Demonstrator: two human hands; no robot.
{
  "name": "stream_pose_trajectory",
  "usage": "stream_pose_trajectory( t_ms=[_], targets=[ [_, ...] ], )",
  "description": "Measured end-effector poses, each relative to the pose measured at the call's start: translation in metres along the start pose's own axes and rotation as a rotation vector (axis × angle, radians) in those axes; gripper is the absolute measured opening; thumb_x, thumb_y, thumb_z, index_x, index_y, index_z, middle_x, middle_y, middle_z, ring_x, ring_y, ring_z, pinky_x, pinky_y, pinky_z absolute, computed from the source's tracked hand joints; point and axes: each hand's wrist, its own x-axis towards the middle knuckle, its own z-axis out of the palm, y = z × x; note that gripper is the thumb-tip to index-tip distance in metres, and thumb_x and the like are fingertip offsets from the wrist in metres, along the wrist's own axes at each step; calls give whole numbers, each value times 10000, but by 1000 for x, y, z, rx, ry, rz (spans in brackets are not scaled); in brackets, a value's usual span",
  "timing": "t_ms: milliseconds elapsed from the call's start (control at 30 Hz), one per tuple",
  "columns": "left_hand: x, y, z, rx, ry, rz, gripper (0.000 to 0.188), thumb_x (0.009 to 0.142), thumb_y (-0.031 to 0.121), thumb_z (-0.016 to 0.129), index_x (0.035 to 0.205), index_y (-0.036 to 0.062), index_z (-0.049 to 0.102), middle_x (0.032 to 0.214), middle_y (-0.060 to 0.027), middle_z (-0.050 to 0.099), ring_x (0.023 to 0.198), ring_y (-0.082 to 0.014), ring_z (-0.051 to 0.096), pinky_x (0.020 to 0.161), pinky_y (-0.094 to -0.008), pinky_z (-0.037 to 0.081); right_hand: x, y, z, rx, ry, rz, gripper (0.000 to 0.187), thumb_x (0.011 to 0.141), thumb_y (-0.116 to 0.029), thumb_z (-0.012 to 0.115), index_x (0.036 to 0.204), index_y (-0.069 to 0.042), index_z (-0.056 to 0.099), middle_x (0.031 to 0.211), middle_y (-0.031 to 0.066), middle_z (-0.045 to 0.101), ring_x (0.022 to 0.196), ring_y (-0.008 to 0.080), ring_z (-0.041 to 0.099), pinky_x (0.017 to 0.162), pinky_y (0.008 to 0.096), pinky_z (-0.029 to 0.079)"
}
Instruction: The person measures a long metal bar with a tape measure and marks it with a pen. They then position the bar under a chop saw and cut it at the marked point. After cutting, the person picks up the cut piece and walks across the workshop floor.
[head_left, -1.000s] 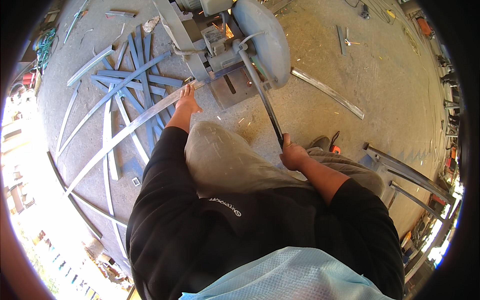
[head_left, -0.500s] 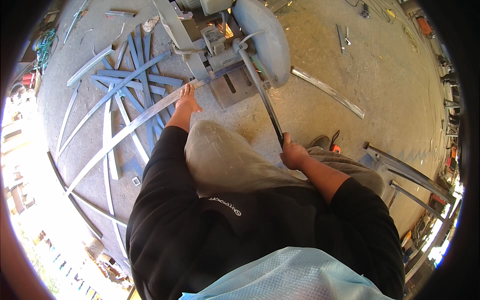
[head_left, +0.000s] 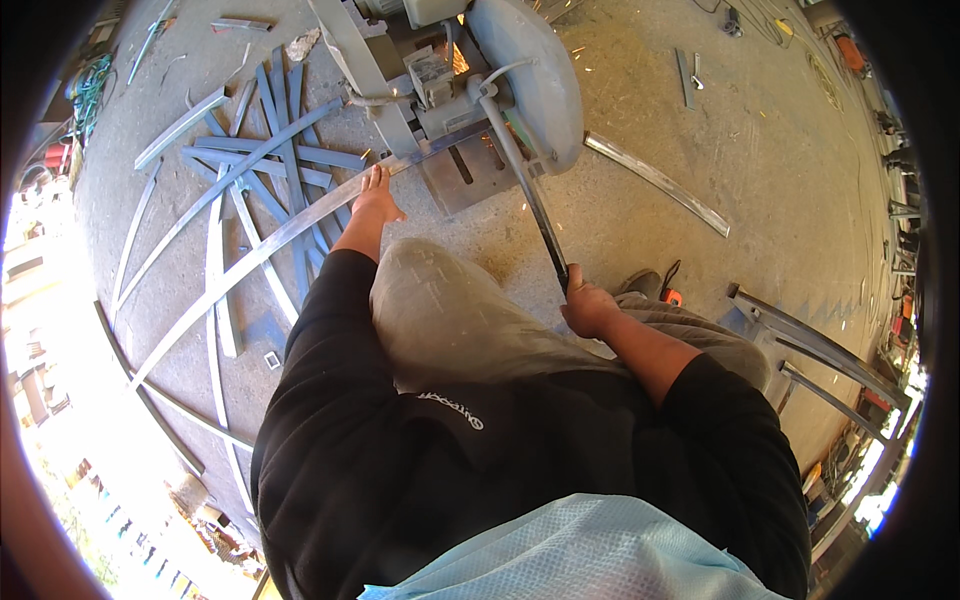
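A grey cut-off saw [head_left: 530, 85] stands at the top middle, with sparks flying around its disc guard. My right hand [head_left: 591, 309] is wrapped round the end of its long lever handle [head_left: 537, 212]. A long metal bar [head_left: 250, 259] runs from the lower left up into the saw's clamp. On that bar, just left of the saw, rests my left hand [head_left: 375, 203], fingers stretched over the top and thumb held apart. The guard hides where the disc meets the bar.
Several loose metal bars [head_left: 290, 165] lie crossed on the floor at the left. A short bar [head_left: 657, 184] lies right of the saw. A metal frame [head_left: 815, 325] stands at the far right, and an orange tape measure [head_left: 673, 298] sits near my foot.
Both hands, the lever and the bar look almost unmoved. The sparks around the saw have changed, with some now scattered right of the guard.
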Motion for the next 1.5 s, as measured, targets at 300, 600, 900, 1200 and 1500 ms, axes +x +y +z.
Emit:
stream_pose_trajectory(
  t_ms=[300,600,900,1200,1500],
  targets=[
    [7,-3,5,18,4,4,1432,730,550,914,1710,117,-36,1795,-96,-55,1647,-355,58,1322,-434,222,-2,-3,-5,0,-13,13,748,960,-226,700,1471,10,207,1158,392,673,1096,545,677,959,579,535],
    [1,-1,2,4,10,-1,1407,740,501,918,1710,108,-22,1796,-95,-48,1648,-345,70,1318,-423,234,-7,-12,-16,-15,-94,42,749,987,-216,634,1522,40,177,1317,365,628,1201,517,646,1033,547,509],
    [0,0,1,-8,11,-9,1434,724,532,929,1711,132,-31,1796,-79,-52,1645,-349,79,1317,-439,244,-7,-12,-17,3,-99,42,752,983,-215,643,1522,51,192,1283,366,645,1185,504,658,1023,536,517],
    [-8,3,-6,37,-20,13,1395,757,493,916,1709,115,-31,1797,-79,-56,1648,-345,65,1318,-428,236,-9,-14,-20,-30,-94,27,766,986,-222,646,1526,68,188,1267,356,657,1157,506,669,1004,538,525],
    [-8,3,-4,17,-2,-6,1410,745,498,921,1708,103,-30,1795,-95,-55,1647,-354,56,1323,-427,218,-3,-9,-12,-30,-79,16,746,985,-223,654,1502,58,196,1216,353,678,1120,510,683,977,552,536]
  ],
)
